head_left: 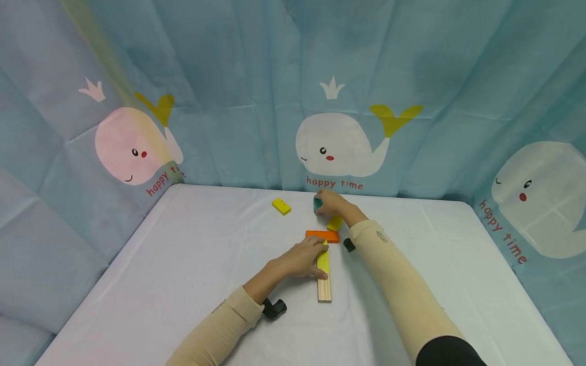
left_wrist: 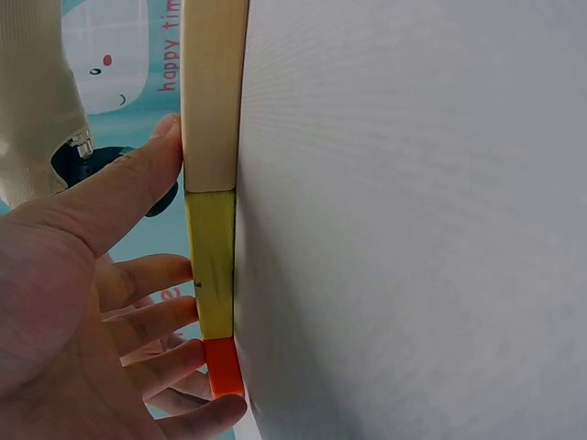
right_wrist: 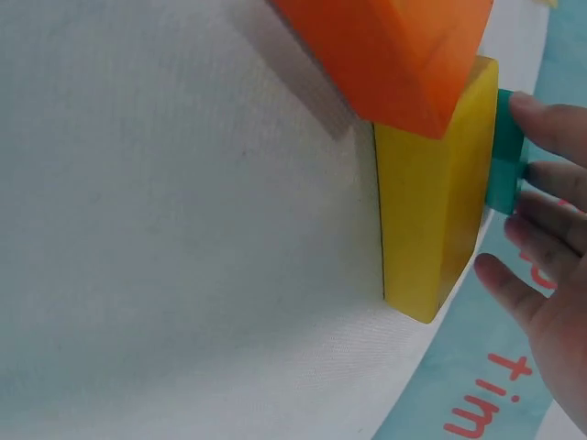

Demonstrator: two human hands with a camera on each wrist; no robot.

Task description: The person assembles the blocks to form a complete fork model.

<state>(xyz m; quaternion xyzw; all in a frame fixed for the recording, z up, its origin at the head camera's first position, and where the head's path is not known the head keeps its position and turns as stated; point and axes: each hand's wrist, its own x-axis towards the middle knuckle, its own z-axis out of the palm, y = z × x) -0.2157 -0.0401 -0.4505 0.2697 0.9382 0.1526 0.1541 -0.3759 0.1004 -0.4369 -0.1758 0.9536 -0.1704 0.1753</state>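
A whale-printed backdrop [head_left: 229, 152] meets the white counter [head_left: 183, 254]. The right hand [head_left: 336, 204] partly hides the teal block [head_left: 317, 203] it pinches near the far edge, and its reach half covers a yellow block [head_left: 334, 223]. The left hand [head_left: 301, 258], fingers spread, touches a wooden block [head_left: 324, 292] and a second yellow block [head_left: 323, 262]. An orange block [head_left: 322, 235] lies crosswise between.

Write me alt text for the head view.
The left hand touches a yellow block between a wooden block and an orange block on a white table; the right hand holds a teal block farther off. Another yellow block sits left of it, a third near that hand; a whale-print curtain hangs behind.
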